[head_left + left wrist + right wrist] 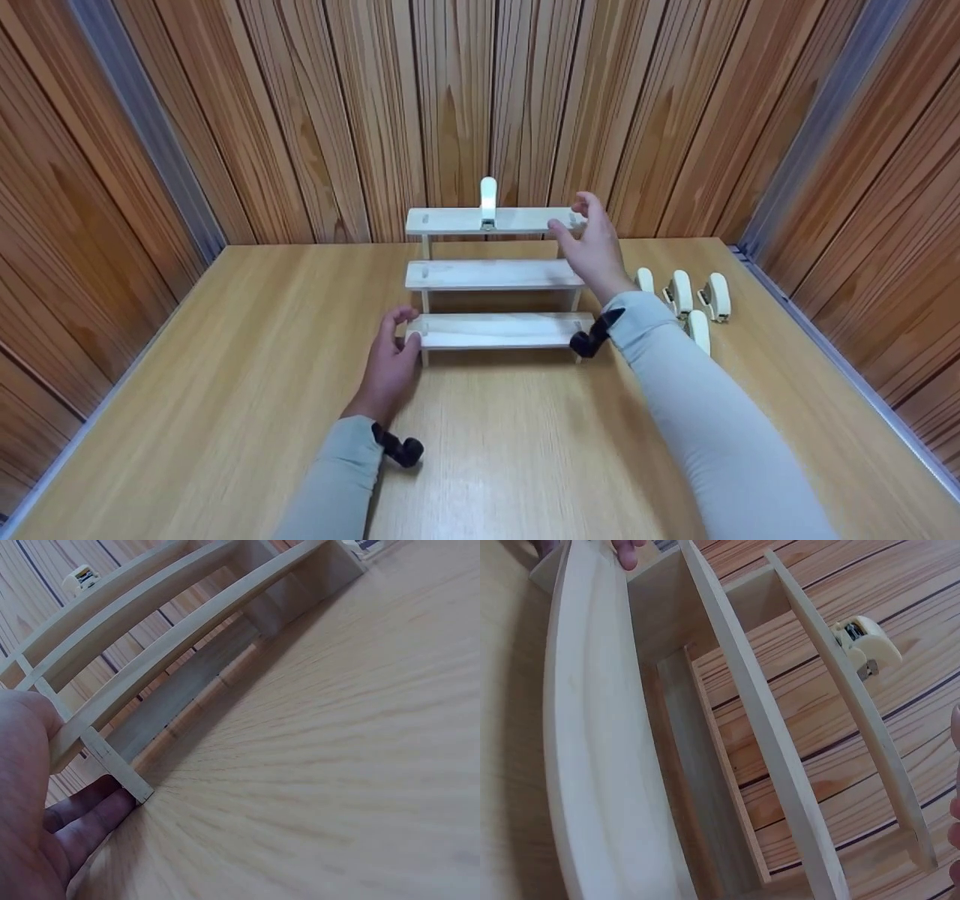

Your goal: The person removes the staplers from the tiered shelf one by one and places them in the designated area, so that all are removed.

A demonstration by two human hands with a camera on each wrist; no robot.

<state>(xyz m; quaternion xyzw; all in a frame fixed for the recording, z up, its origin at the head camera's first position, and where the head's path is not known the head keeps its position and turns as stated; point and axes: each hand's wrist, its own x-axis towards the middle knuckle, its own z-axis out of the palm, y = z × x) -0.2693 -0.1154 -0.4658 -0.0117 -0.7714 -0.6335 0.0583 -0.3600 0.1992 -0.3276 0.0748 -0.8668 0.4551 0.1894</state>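
A pale wooden three-tier shelf stand is upright near the back of the table. On its top tier, near the middle, stands a cream stapler, also seen in the right wrist view. My left hand holds the left end of the bottom tier. In the left wrist view its thumb lies over the board's end and its fingers bend against the side leg. By the right end of the top tier is my right hand, holding nothing, thumb and fingers apart. Its fingertips show at the right wrist view's edge, apart from the stand.
Several more cream staplers sit on the table to the right of the stand, beside my right forearm. A wood-plank wall rises close behind the stand, and side walls close in at left and right.
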